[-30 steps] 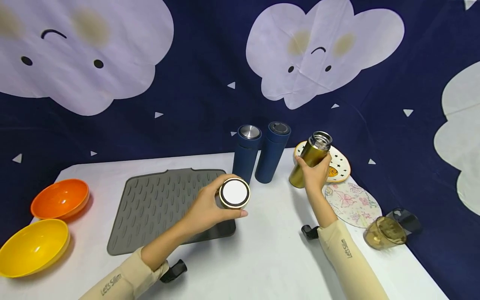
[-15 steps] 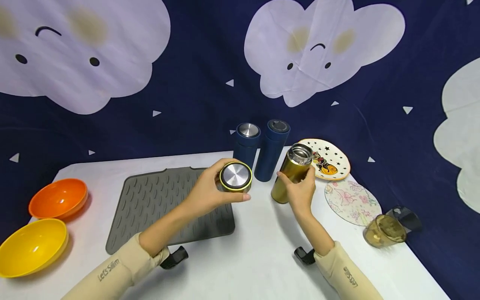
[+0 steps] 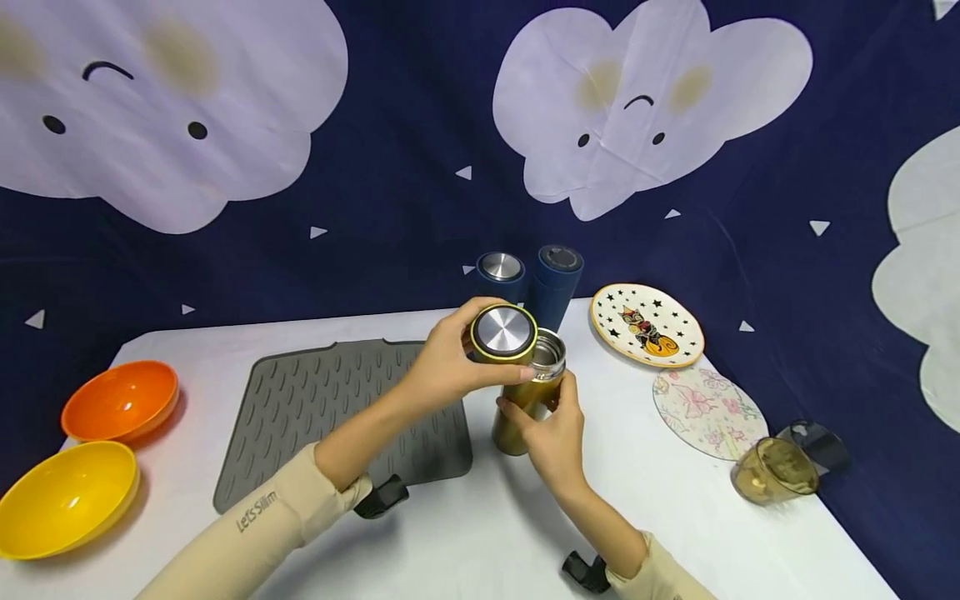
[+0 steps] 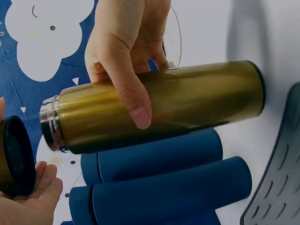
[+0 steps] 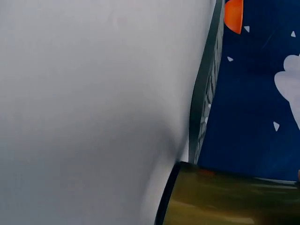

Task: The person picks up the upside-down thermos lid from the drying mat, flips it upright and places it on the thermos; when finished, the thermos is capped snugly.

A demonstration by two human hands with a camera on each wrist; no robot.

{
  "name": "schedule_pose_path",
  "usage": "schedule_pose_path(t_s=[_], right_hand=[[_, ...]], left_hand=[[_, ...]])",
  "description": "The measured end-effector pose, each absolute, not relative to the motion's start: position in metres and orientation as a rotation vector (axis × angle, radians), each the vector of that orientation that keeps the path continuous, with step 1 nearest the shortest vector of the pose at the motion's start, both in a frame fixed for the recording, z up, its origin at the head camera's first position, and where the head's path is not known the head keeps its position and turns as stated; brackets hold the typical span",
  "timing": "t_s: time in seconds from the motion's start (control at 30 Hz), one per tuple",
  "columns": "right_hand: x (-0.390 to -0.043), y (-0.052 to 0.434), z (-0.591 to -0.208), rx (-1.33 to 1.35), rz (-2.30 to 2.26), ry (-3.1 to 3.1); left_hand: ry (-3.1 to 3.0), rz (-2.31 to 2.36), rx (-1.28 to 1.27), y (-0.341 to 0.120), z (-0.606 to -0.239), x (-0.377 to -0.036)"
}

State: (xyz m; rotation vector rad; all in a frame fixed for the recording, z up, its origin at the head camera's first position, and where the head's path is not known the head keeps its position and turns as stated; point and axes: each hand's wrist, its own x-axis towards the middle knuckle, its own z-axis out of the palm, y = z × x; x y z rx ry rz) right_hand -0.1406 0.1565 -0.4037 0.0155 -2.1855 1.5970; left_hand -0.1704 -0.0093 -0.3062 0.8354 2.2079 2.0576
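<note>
A lid and a gold bottle

The left hand [image 3: 450, 367] grips the lid [image 3: 503, 332] beside the open gold bottle [image 3: 527, 400], which the right hand [image 3: 551, 433] grips.

You have a grey mat [image 3: 337, 408] lying flat on the white table [image 3: 480, 533]; take it as your landmark. Left of the mat sits an orange bowl [image 3: 120, 400], and a yellow bowl [image 3: 63, 496] lies just in front of that one. Behind the mat's right end two blue flasks [image 3: 528, 287] stand upright, side by side. Right of the mat, well apart, you see a starred plate [image 3: 648, 325], a floral disc [image 3: 708, 412] nearer you, and an amber cup [image 3: 772, 471] tipped at the table's edge. A cloud-print cloth [image 3: 420, 150] hangs behind.
</note>
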Motion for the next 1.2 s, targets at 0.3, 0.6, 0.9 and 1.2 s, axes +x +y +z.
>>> schedule_pose_path(t_s=[0.3,0.6,0.9,1.2], right_hand=[[-0.137,0.155,-0.412,0.077,1.506,-2.22],[-0.138,0.156,-0.411,0.111,1.44,-2.224],[-0.135,0.158,-0.409,0.085,1.434,-2.252],[-0.135,0.159,-0.41,0.113,1.431,-2.254]], left_hand=[[2.247,2.009,0.841,0.016,-0.31,-0.185],[2.482,1.841,0.888,0.032,-0.323,-0.188],[2.548,1.756,0.875,0.032,-0.329,-0.195],[2.704,1.605,0.911,0.033,-0.325,-0.193]])
